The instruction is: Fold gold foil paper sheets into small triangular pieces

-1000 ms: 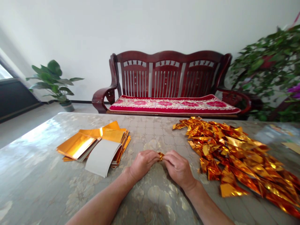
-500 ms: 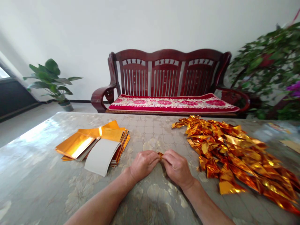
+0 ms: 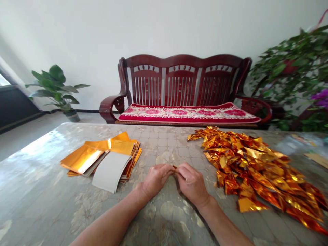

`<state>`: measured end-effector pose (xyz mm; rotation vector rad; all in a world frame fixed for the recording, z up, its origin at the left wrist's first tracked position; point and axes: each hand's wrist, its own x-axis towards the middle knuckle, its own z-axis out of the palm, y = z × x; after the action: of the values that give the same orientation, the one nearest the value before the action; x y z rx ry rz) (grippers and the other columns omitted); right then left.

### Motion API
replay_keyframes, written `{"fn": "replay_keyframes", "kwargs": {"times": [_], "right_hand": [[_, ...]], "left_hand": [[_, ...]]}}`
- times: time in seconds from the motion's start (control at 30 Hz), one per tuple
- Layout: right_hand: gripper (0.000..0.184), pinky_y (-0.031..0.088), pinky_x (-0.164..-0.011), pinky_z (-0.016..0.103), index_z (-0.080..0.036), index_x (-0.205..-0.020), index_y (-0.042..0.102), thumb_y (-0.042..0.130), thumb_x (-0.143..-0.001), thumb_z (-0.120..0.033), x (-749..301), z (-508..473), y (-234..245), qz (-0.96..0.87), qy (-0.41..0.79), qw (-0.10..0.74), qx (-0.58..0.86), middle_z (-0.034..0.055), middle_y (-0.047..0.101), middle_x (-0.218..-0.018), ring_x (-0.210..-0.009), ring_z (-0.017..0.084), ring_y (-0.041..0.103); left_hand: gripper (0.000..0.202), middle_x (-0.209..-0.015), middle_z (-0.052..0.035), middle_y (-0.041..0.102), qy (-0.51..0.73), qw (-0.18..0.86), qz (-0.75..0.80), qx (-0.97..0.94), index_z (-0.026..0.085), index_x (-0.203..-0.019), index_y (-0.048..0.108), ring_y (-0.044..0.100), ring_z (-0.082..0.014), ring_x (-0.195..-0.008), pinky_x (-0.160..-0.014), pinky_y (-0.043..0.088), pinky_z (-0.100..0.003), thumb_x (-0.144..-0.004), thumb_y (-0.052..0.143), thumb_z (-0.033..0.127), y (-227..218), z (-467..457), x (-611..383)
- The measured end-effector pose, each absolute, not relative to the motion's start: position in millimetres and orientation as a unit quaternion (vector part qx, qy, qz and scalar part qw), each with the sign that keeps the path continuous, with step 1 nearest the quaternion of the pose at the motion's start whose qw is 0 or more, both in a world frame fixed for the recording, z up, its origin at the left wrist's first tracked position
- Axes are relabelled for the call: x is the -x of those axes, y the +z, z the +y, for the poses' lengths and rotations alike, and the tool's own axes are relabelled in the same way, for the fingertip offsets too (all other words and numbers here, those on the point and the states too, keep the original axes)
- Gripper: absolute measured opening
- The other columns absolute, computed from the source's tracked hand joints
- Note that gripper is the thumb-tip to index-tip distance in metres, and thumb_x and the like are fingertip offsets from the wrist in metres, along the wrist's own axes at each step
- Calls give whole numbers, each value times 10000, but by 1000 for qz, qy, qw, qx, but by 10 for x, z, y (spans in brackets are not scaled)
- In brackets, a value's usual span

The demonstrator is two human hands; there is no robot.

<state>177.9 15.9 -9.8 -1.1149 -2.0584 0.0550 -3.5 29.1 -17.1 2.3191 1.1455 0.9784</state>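
Observation:
Near the middle of the table, my left hand (image 3: 156, 179) and my right hand (image 3: 192, 184) meet, fingertips pinched together. Between them they grip a small piece of gold foil paper (image 3: 174, 167), mostly hidden by the fingers. To the left lies a stack of gold foil sheets (image 3: 84, 157), with a pale sheet (image 3: 111, 171) face down on top of part of it. On the right spreads a large heap of folded, crumpled gold foil pieces (image 3: 246, 167), apart from my right hand.
A patterned cover lies over the table (image 3: 64, 208). Clear plastic (image 3: 299, 143) and a brown flat piece (image 3: 316, 160) rest at the right edge. Behind the table stands a dark red wooden bench (image 3: 181, 85) with a floral cushion (image 3: 189, 113), between potted plants (image 3: 57, 89).
My hands have drawn slightly closer together, and less of the foil piece shows between the fingers. The stack and the heap stay as they were.

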Motion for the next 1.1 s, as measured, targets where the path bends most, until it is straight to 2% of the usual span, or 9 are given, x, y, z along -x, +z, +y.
{"fn": "replay_keyframes", "kwargs": {"times": [0.1, 0.2, 0.3, 0.43, 0.7, 0.83, 1.1], "right_hand": [[175, 479, -709, 222, -202, -883, 675, 518, -938, -146, -1810, 198, -140, -804, 31, 408, 431, 40, 661, -822, -776, 144, 637], [152, 505, -731, 231, -205, -917, 687, 541, -941, -167, -1831, 230, -183, -798, 32, 422, 430, 40, 673, -844, -787, 149, 651], [150, 518, -745, 236, -215, -939, 693, 550, -939, -170, -1838, 251, -210, -792, 39, 434, 429, 37, 677, -860, -798, 149, 657], [142, 520, -745, 235, -219, -941, 695, 557, -939, -183, -1838, 256, -221, -785, 46, 443, 430, 32, 679, -858, -795, 147, 661], [118, 507, -719, 252, -221, -995, 653, 600, -893, -192, -1827, 249, -210, -746, 81, 431, 501, 7, 713, -867, -781, 163, 683], [94, 499, -750, 263, -231, -902, 683, 599, -893, -189, -1840, 262, -181, -763, 110, 410, 488, 6, 702, -848, -810, 170, 674], [141, 507, -741, 250, -235, -915, 728, 605, -885, -173, -1841, 244, -140, -766, 164, 413, 465, 13, 702, -842, -795, 158, 671]], "left_hand": [[135, -885, 29, 733, 383, 244, 449, -769, 243, -1026, 643, 686, -117, -806, -750, 509, -188, -947, 541, 205, -181, 301, -1], [218, -926, 30, 750, 383, 254, 488, -742, 248, -1134, 609, 705, -128, -835, -738, 507, -191, -926, 572, 191, -157, 311, -19], [143, -882, 12, 754, 318, 219, 521, -761, 246, -1037, 660, 707, -156, -812, -707, 484, -212, -952, 546, 234, -100, 317, -9], [242, -793, -29, 732, 225, 162, 559, -782, 211, -848, 679, 684, -180, -735, -635, 421, -226, -981, 500, 304, -33, 315, 12], [256, -861, -23, 731, 233, 189, 525, -797, 213, -895, 689, 667, -161, -803, -688, 409, -215, -995, 475, 312, -96, 342, 38], [238, -836, -15, 714, 228, 178, 498, -817, 212, -884, 680, 654, -156, -796, -689, 402, -213, -992, 490, 307, -126, 362, 60], [282, -781, -9, 675, 227, 144, 454, -849, 196, -839, 643, 621, -138, -745, -670, 386, -211, -1011, 449, 306, -130, 376, 97]]}}
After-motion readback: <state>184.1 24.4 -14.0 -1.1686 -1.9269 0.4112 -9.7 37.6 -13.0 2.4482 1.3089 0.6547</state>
